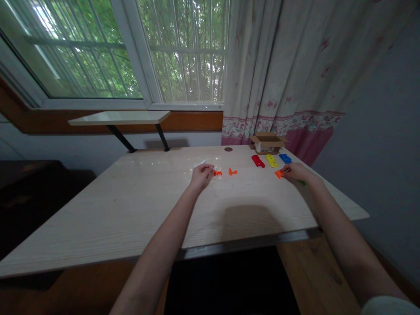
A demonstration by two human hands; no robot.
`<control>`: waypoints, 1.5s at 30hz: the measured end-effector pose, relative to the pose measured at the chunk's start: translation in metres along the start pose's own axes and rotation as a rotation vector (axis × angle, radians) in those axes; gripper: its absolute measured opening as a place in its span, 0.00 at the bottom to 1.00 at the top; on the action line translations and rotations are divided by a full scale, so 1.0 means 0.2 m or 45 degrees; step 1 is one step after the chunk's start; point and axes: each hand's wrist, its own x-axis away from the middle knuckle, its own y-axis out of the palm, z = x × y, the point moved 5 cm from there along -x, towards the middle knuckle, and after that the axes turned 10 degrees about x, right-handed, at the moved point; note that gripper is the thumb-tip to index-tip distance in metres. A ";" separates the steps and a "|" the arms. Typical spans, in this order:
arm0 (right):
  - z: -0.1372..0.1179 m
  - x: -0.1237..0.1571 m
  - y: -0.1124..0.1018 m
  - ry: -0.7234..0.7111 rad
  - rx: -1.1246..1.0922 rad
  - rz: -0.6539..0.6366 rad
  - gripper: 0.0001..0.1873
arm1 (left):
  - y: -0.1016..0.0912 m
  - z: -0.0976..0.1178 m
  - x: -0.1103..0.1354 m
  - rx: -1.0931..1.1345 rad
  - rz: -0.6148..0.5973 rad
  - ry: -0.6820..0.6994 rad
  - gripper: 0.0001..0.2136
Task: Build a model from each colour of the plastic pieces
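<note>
The left hand (201, 176) is curling over the pale, wood-grained laminate counter (98, 210), its fingers drawn together and bent downward, though the view does not settle whether they are gripping anything. A small, whitish scrap (199, 163) is lying just beyond those fingers, and a small orange plastic piece (218, 173) is sitting just beside the fingertips. A second, branching orange piece (232, 171) is lying a little farther right, apart from the hand. The right hand (297, 173) is reaching in from the other side, its thumb and fingers pinched together on a glossy, angular orange part (278, 174) that is jutting out from the fingertips. A sliver of green plastic (302, 183) is showing beneath that hand. Near the counter's far edge, three flat, chunky plastic pieces are lying side by side: a red one (257, 161), a yellow one (271, 160) and a blue one (285, 158), their surfaces molded with small holes or notches. Behind them, an open corrugated cardboard box (268, 142) is standing with its flaps spread, and a round dark grommet (228, 149) is set into the laminate farther left.
</note>
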 end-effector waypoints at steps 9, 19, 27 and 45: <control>0.02 0.00 0.01 -0.006 -0.035 0.037 0.09 | 0.01 0.00 0.02 0.034 -0.002 -0.023 0.14; -0.01 -0.01 0.00 -0.043 0.038 -0.007 0.07 | 0.00 0.00 0.00 -0.006 -0.004 -0.024 0.14; -0.01 -0.01 0.00 -0.080 0.036 0.002 0.07 | 0.01 0.01 0.02 -0.014 0.006 -0.024 0.14; -0.01 -0.01 -0.02 -0.136 -0.037 -0.034 0.09 | 0.01 0.01 0.01 -0.010 -0.004 -0.018 0.15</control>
